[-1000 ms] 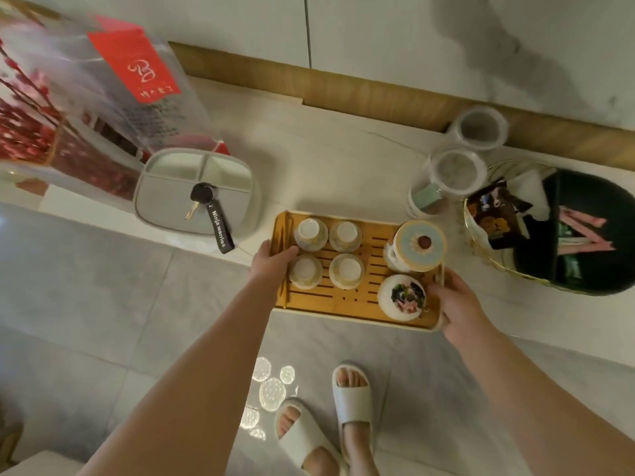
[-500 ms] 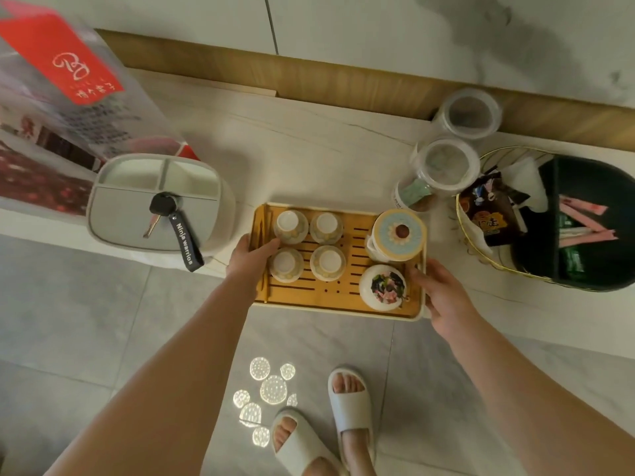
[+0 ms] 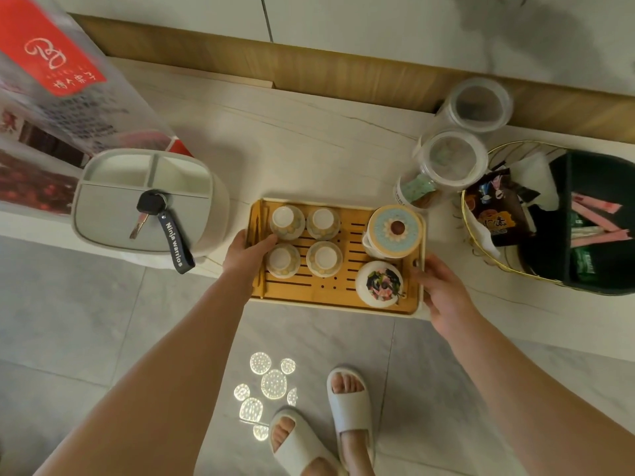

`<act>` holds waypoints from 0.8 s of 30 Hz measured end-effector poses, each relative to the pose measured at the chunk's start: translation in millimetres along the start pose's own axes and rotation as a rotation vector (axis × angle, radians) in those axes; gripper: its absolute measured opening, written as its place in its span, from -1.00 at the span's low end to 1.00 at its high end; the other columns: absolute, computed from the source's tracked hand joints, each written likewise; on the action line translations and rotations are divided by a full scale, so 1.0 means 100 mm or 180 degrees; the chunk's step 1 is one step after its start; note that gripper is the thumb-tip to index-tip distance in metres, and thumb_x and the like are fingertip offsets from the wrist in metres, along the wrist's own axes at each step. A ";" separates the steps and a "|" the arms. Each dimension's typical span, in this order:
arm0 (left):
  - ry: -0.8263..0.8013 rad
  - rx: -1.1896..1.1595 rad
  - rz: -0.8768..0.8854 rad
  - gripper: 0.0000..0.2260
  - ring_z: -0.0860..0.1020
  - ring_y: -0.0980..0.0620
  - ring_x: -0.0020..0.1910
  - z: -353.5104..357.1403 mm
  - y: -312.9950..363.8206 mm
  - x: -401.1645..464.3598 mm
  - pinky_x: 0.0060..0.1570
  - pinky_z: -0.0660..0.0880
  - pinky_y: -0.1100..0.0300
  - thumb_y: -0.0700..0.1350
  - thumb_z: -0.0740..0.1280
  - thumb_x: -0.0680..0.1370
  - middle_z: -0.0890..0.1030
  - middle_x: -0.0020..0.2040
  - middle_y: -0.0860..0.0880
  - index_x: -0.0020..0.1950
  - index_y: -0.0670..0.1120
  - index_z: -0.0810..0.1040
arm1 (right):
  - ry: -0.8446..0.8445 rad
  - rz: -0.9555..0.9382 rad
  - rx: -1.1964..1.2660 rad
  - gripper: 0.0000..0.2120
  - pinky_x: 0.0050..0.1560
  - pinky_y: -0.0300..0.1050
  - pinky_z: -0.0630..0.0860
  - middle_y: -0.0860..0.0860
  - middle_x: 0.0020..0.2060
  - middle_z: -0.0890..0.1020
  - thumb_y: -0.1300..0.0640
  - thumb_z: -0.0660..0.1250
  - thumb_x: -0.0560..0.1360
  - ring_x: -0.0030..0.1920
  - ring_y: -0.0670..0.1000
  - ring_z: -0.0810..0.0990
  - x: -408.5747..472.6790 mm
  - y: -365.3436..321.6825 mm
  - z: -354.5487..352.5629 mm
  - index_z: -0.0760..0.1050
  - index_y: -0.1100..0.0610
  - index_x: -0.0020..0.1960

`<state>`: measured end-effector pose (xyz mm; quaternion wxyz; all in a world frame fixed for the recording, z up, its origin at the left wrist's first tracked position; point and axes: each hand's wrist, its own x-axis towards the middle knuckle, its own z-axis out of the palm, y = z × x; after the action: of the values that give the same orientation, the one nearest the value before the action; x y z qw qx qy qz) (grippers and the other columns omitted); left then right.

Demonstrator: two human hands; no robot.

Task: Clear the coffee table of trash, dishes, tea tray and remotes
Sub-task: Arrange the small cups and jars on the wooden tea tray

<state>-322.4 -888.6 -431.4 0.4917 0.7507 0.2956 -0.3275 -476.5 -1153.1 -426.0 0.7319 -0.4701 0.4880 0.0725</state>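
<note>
Head view — left hand (image 3: 245,255) and right hand (image 3: 443,293) grip tea tray (image 3: 330,293) ends.

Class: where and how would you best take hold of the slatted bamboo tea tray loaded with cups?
Grip the slatted bamboo tea tray by its two short ends, one from each side, as the left hand and right hand do; loose cups need it level.

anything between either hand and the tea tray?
No. The left hand grips the left rim of the slatted bamboo tea tray, the right hand its right rim; nothing visible sits between.
</note>
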 end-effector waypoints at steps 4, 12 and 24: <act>-0.0015 0.0067 0.0052 -0.36 0.41 -0.17 0.34 -0.01 0.04 0.07 0.35 0.34 -0.21 0.08 0.41 0.48 0.44 0.36 -0.07 0.49 0.05 0.23 | -0.0051 0.0008 0.0056 -0.70 -0.41 -0.27 0.56 -0.06 -0.15 0.72 0.35 0.24 0.51 -0.21 -0.08 0.70 0.01 0.00 0.02 0.58 -0.01 0.03; 0.0043 0.0149 0.0086 -0.23 0.28 -0.19 0.44 -0.01 0.11 0.17 0.41 0.25 -0.22 0.12 0.41 0.46 0.32 0.46 -0.11 0.56 0.05 0.08 | -0.0027 0.0007 -0.0110 -0.64 -0.35 -0.27 0.56 -0.07 -0.13 0.71 0.40 0.22 0.50 -0.17 -0.09 0.70 0.04 -0.01 0.10 0.57 0.01 0.09; 0.0092 0.0533 0.0370 -0.29 0.27 -0.18 0.45 0.02 0.13 -0.03 0.40 0.26 -0.23 0.17 0.34 0.49 0.32 0.47 -0.06 0.54 0.02 0.13 | -0.0115 -0.0051 -0.0842 -0.71 0.14 0.02 0.48 -0.05 -0.04 0.65 0.33 0.23 0.52 0.05 0.01 0.58 -0.09 -0.10 0.14 0.54 -0.06 -0.03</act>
<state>-314.4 -895.1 -422.2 0.4411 0.8097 0.2301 -0.3112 -466.3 -1144.1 -411.8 0.6727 -0.5650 0.4571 0.1388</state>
